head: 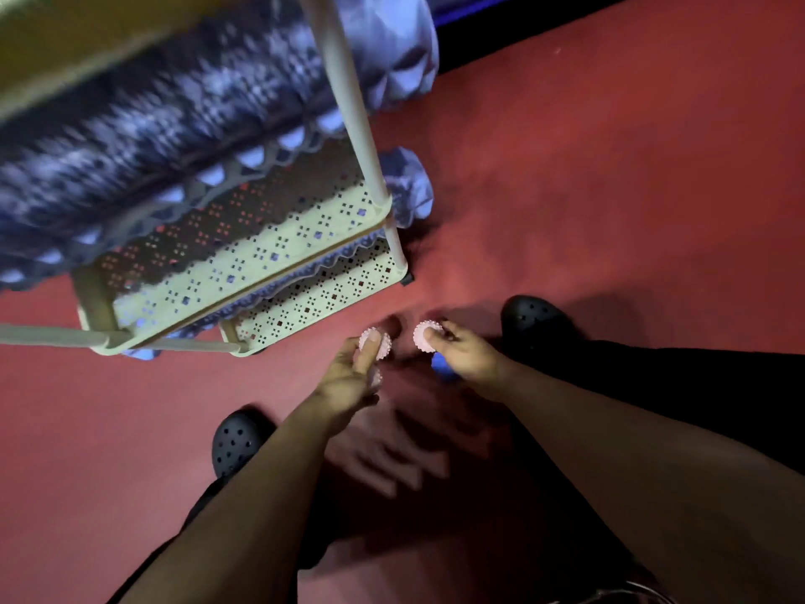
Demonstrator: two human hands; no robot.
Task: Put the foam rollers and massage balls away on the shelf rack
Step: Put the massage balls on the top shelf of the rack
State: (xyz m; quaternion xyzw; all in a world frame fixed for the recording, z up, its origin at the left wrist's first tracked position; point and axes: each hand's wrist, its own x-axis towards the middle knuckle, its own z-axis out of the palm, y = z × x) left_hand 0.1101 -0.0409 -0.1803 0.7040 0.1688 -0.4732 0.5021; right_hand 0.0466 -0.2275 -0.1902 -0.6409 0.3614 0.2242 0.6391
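your left hand (348,379) sits centre frame, thumb & fingers curled round a pink spiky massage ball (378,342); a 2nd pink ball (377,377) peeks out under the palm. your right hand (461,355), just right of it, pinches another pink spiky ball (424,335) w/ curled fingers; a blue ball (442,367) shows below that hand, can't tell if it's held. cream perforated shelf rack (279,255) fills upper left, w/ a blurred blue-white foam roller (143,124) on an upper tier. black clogs (529,318) on red floor (610,167).
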